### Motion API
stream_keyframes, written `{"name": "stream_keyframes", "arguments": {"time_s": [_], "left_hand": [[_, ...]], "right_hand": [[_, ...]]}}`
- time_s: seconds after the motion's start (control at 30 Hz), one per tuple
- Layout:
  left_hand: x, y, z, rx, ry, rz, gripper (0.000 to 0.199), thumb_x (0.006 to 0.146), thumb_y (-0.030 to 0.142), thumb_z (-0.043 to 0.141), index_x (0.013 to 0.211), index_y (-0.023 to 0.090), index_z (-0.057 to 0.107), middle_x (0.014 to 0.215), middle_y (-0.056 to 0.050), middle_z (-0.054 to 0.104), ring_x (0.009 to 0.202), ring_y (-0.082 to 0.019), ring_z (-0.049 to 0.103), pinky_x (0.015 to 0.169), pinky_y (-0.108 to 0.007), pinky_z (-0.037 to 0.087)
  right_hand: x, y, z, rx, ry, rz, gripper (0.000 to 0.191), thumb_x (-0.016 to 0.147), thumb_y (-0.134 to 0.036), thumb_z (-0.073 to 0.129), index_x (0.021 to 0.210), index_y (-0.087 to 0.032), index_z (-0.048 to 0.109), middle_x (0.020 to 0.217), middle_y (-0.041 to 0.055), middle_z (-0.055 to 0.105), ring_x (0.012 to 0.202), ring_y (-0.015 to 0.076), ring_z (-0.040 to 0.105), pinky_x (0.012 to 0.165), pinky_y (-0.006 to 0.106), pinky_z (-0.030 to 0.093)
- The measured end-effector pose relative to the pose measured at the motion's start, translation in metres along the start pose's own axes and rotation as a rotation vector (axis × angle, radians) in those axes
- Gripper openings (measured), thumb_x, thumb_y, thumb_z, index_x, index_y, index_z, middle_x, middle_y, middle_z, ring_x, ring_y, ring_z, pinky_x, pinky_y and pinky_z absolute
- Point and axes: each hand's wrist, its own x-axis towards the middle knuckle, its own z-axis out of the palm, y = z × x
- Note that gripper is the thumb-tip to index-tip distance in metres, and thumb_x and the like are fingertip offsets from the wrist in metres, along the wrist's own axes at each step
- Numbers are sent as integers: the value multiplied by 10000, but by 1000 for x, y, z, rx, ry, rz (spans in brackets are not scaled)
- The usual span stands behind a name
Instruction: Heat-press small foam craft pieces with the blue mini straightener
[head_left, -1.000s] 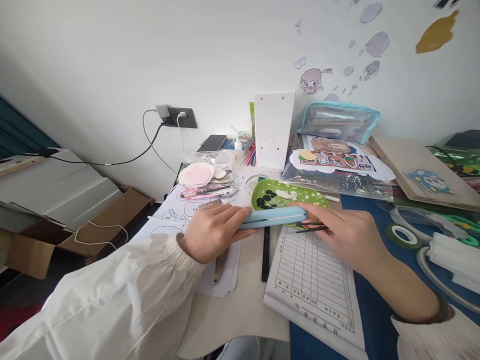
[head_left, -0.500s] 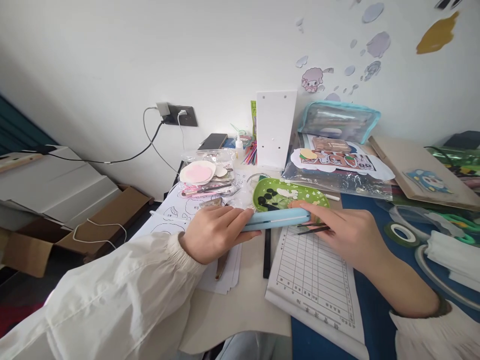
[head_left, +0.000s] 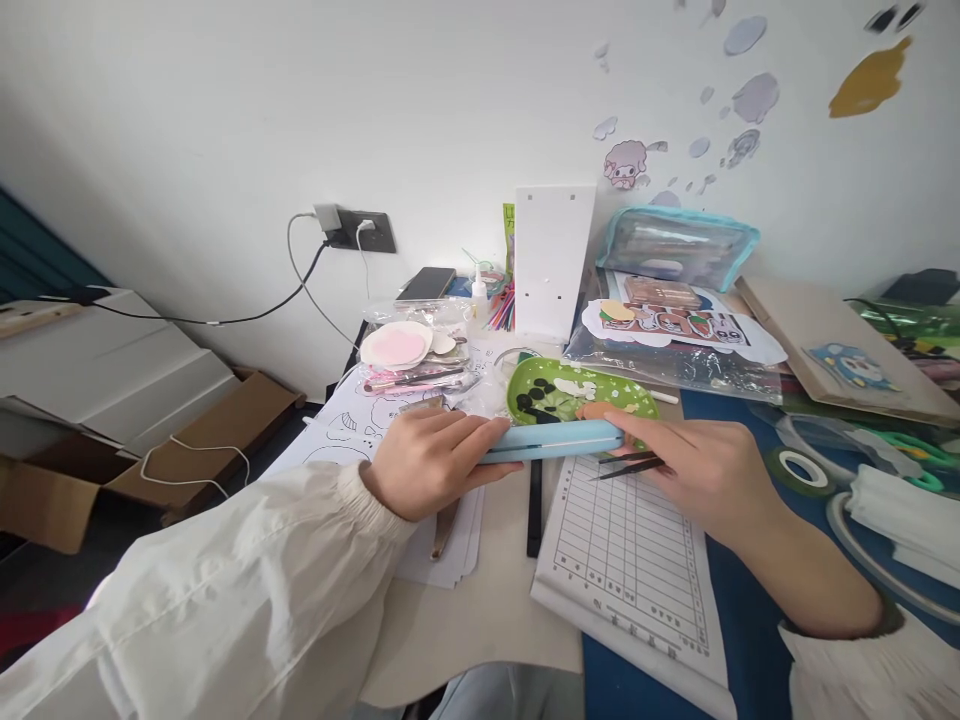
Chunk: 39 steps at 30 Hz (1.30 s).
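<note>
A flat light blue object point(head_left: 559, 440) is held level between both hands above the desk. My left hand point(head_left: 435, 462) grips its left end, fingers on top and underneath. At its right end, the fingers of my right hand point(head_left: 697, 470) are closed on it, and dark pointed tweezers point(head_left: 630, 465) stick out leftward from under that hand. Just behind the blue object lies a green tray point(head_left: 517, 385) holding black, white and green pieces. Below my right hand is a printed form pad point(head_left: 630, 570) with a table grid.
A white upright panel point(head_left: 553, 265) stands at the back. Left of it are a glue bottle point(head_left: 478, 288) and a pink-and-white dish point(head_left: 396, 345). A clear pouch point(head_left: 679, 245), a tape roll point(head_left: 802, 468) and green scissors point(head_left: 922, 460) lie to the right.
The view has shifted very slightly. Both hands keep their hold on the light blue object, which has hardly moved.
</note>
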Motion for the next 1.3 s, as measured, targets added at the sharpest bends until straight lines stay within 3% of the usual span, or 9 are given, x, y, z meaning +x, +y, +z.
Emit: {"name": "stream_keyframes", "arguments": {"time_s": [0.13, 0.33, 0.57, 0.87, 0.97, 1.1, 1.2, 1.3], "left_hand": [[-1, -1, 2, -13, 0, -30, 294, 815, 399, 620, 949, 140, 589, 644, 11, 669, 498, -118, 585, 452, -239, 411], [-1, 0, 3, 0, 4, -57, 301, 809, 410, 624, 951, 147, 583, 673, 6, 677, 519, -122, 602, 460, -241, 413], [-1, 0, 3, -13, 6, -53, 294, 814, 401, 623, 962, 152, 577, 680, 17, 684, 532, -117, 603, 478, -242, 425], [0, 1, 1, -22, 12, -27, 283, 828, 379, 614, 984, 149, 564, 719, 9, 706, 526, -103, 603, 468, -233, 434], [0, 2, 2, -16, -25, -42, 274, 845, 399, 582, 970, 156, 568, 705, 6, 692, 553, -115, 614, 487, -240, 433], [0, 4, 4, 13, -172, -101, 286, 885, 440, 491, 889, 165, 570, 620, 19, 625, 485, -121, 556, 444, -253, 377], [0, 4, 4, 30, -236, -127, 346, 899, 479, 436, 866, 159, 561, 592, 19, 597, 463, -133, 529, 431, -264, 354], [-1, 2, 4, 34, -231, -151, 375, 890, 505, 438, 881, 147, 548, 598, 14, 599, 486, -142, 541, 446, -263, 355]], "right_hand": [[-1, 1, 1, -13, 37, -4, 332, 835, -20, 491, 1083, -184, 638, 771, -19, 738, 582, 104, 644, 529, 222, 460], [-5, 3, 4, -80, 21, 12, 297, 812, -66, 543, 1084, -138, 639, 612, -19, 678, 468, 114, 561, 460, 250, 407], [-3, 3, 3, -6, 83, -31, 276, 795, -13, 581, 1039, -131, 630, 824, 4, 746, 568, 104, 638, 529, 230, 467], [-4, 4, 3, 13, 89, -59, 256, 811, -30, 586, 1048, -125, 606, 744, -3, 740, 562, 113, 648, 514, 238, 477], [-4, 5, 3, 5, 105, -79, 234, 815, -28, 574, 1031, -114, 602, 725, 13, 737, 580, 123, 658, 531, 237, 483], [-4, 5, 2, -19, 106, -78, 304, 797, 14, 564, 1062, -132, 589, 752, -2, 740, 566, 106, 642, 534, 223, 468], [-3, 5, 2, -69, 18, -40, 353, 822, -80, 588, 1168, -137, 543, 772, -3, 734, 533, 115, 617, 503, 240, 443], [-2, 5, 0, -123, -29, 20, 502, 836, -355, 618, 1254, -116, 477, 764, 30, 723, 553, 152, 633, 489, 256, 438]]}}
